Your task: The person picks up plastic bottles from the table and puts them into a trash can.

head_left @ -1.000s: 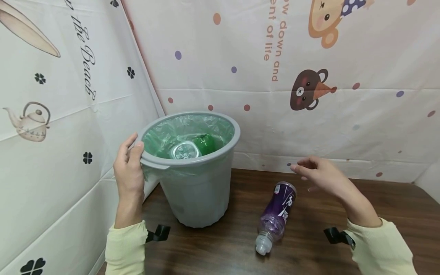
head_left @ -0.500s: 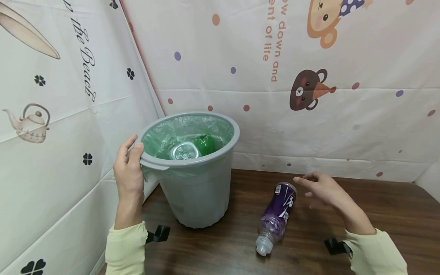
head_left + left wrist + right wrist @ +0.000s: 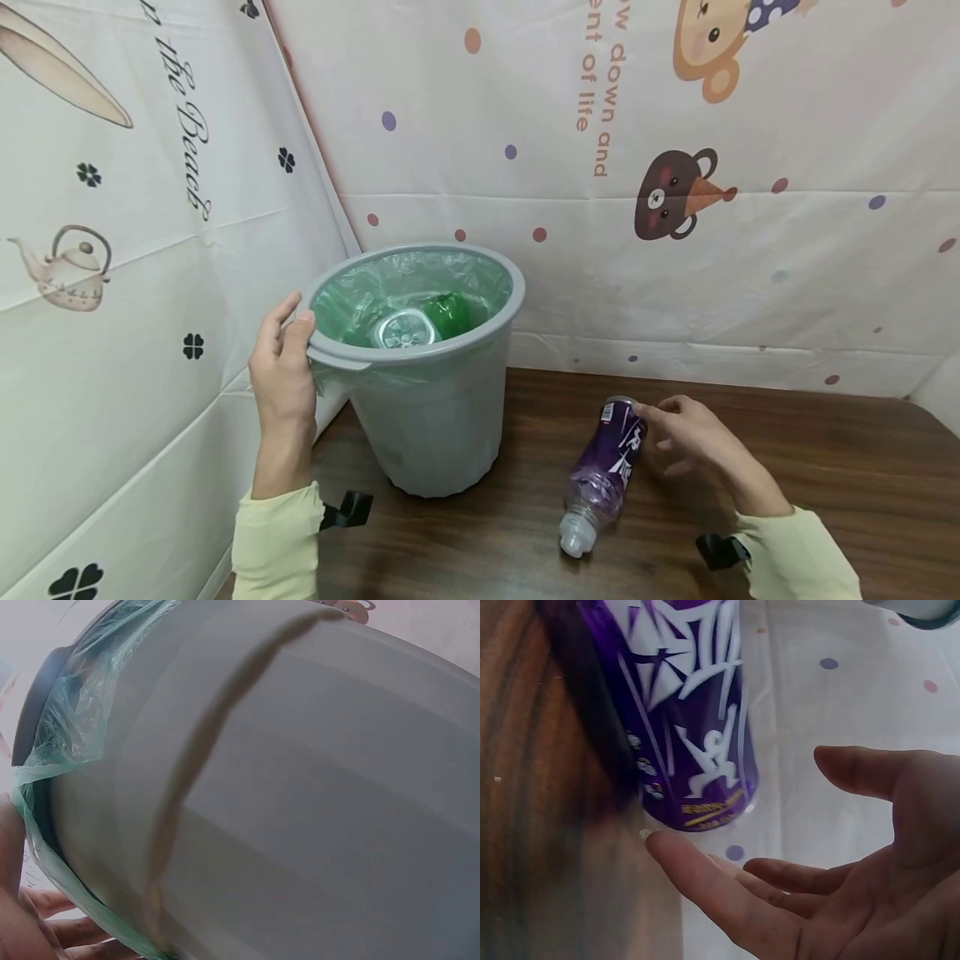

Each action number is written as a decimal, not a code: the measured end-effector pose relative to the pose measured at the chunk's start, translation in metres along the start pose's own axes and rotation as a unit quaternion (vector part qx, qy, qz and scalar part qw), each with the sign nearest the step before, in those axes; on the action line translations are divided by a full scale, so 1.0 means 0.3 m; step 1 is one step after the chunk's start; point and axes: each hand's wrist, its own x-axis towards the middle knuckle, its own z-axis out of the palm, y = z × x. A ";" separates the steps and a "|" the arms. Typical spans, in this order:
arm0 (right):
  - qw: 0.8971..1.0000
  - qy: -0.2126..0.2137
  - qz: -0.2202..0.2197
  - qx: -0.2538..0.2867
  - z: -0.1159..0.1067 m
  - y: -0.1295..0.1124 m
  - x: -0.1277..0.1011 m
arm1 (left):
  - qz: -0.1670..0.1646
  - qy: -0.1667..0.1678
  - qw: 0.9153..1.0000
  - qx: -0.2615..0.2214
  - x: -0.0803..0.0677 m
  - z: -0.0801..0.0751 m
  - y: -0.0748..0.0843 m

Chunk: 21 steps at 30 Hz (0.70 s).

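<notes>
Bottle (image 3: 602, 471) lies by the spread right hand (image 3: 832, 885); left hand (image 3: 283, 375) grips the bin rim (image 3: 337, 354).

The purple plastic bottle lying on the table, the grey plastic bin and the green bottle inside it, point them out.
purple plastic bottle (image 3: 602, 467): head view, label at mid-body.
grey plastic bin (image 3: 435, 417): head view, front of outer wall.
green bottle (image 3: 447, 313): head view, its visible body inside the bin.
</notes>
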 end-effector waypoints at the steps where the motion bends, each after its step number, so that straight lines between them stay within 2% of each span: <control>1: 1.000 -0.001 0.001 0.006 0.005 0.004 -0.001 | 0.001 0.000 1.000 -0.001 0.000 0.000 0.000; 12: 0.998 -0.008 0.006 0.066 0.054 0.050 0.011 | 0.007 0.002 1.000 0.000 -0.001 0.000 -0.004; 21: 0.994 -0.024 0.016 0.109 0.086 0.054 0.019 | 0.006 0.002 1.000 -0.004 0.000 0.000 -0.004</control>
